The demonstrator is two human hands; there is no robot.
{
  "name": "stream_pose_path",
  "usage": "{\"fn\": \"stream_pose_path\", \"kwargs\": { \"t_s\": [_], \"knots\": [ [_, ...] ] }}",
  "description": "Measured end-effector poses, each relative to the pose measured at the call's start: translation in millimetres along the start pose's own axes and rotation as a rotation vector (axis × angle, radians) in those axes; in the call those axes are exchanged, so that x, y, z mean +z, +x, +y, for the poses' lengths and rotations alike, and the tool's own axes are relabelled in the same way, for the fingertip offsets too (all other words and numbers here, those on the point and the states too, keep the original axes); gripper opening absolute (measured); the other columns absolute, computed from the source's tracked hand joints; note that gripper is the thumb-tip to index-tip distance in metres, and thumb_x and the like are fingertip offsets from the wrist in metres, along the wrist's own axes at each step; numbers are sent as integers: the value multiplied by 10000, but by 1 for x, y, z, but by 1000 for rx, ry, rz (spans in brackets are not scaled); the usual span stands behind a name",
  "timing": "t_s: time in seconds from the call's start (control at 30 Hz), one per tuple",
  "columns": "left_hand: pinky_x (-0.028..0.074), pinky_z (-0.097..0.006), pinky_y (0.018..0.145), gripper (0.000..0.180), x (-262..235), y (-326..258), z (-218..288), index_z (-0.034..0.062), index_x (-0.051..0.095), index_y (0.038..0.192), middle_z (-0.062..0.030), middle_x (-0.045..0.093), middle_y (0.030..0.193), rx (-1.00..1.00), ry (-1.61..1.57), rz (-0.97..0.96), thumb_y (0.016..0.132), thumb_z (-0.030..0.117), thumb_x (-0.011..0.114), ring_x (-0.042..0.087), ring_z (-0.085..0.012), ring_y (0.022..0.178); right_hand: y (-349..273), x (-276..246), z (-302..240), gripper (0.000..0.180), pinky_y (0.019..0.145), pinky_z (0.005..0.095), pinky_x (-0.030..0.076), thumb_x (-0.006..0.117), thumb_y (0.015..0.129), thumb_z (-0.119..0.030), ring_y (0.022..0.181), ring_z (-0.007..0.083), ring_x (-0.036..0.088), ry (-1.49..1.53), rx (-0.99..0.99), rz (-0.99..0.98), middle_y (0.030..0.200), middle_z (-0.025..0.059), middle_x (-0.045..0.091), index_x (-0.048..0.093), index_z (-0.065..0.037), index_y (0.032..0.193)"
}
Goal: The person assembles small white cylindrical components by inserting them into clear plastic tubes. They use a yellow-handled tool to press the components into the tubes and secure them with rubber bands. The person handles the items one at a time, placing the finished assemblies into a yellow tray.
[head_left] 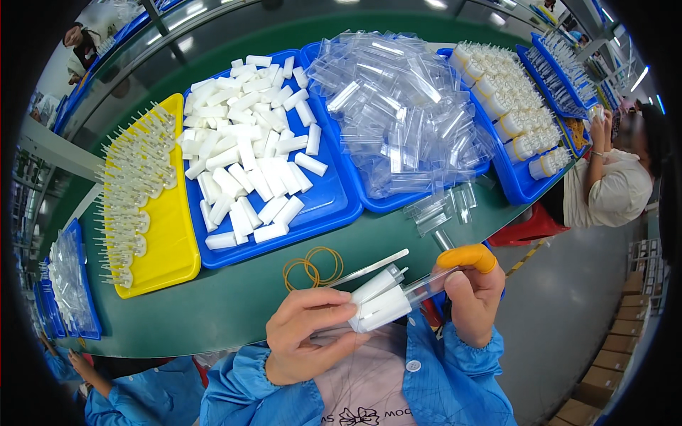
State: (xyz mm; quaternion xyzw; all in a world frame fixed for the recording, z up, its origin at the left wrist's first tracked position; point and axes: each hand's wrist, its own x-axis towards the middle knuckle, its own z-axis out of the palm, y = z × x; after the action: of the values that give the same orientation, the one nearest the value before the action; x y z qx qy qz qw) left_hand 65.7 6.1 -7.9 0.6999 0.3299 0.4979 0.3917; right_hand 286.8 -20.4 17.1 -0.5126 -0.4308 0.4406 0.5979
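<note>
My left hand is closed around white rectangular pieces bundled side by side, some with clear plastic around them. A thin white stem sticks out of the bundle. My right hand, an orange finger cot on one finger, pinches a clear plastic sleeve between thumb and forefinger. The sleeve's left end meets the bundle; whether it is over a white piece I cannot tell. Just beyond my left hand a white stick and orange rubber bands lie on the green table.
Blue trays hold loose white blocks, clear sleeves and rubber-banded bundles. A yellow tray carries stemmed white parts. A few sleeves lie on the table's right. One person sits at the right, another at the lower left.
</note>
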Motion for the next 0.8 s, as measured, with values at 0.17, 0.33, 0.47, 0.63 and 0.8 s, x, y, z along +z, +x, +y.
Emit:
{"fn": "stream_pose_path", "kwargs": {
  "t_s": [0.17,0.33,0.47,0.63,0.8],
  "knots": [
    [490,-289,698,398,-2,-1,7,19,659,923,-145,610,974,42,137,-54,588,135,840,608,-220,832,-1,-2,1,206,711,248,478,590,798,-12,748,127,600,60,-6,-11,827,96,636,595,45,996],
    [513,-270,594,466,-4,15,30,56,664,1071,-103,570,946,19,315,-229,617,59,771,591,-211,804,-4,-1,0,206,686,239,471,593,783,1,721,120,593,53,-17,-6,815,96,638,607,48,983],
    [480,-284,636,494,-1,15,31,98,670,1096,-88,536,940,-51,262,-265,611,63,755,545,-204,825,-3,2,0,202,642,226,457,610,770,0,680,110,578,-22,-112,-2,797,95,636,618,48,967],
    [449,-298,764,420,-1,9,21,107,706,1010,-102,496,1027,-15,214,-327,596,69,769,511,-219,887,-1,0,-4,163,572,214,420,640,753,-13,627,89,546,-90,-85,-64,777,73,628,634,42,906],
    [459,-307,824,702,2,1,8,71,504,1276,-117,471,1128,-128,-32,-195,633,84,784,517,-205,961,5,-4,-11,157,510,224,379,668,725,-28,586,95,529,-209,-93,-218,747,67,619,647,17,874]
  ]
}}
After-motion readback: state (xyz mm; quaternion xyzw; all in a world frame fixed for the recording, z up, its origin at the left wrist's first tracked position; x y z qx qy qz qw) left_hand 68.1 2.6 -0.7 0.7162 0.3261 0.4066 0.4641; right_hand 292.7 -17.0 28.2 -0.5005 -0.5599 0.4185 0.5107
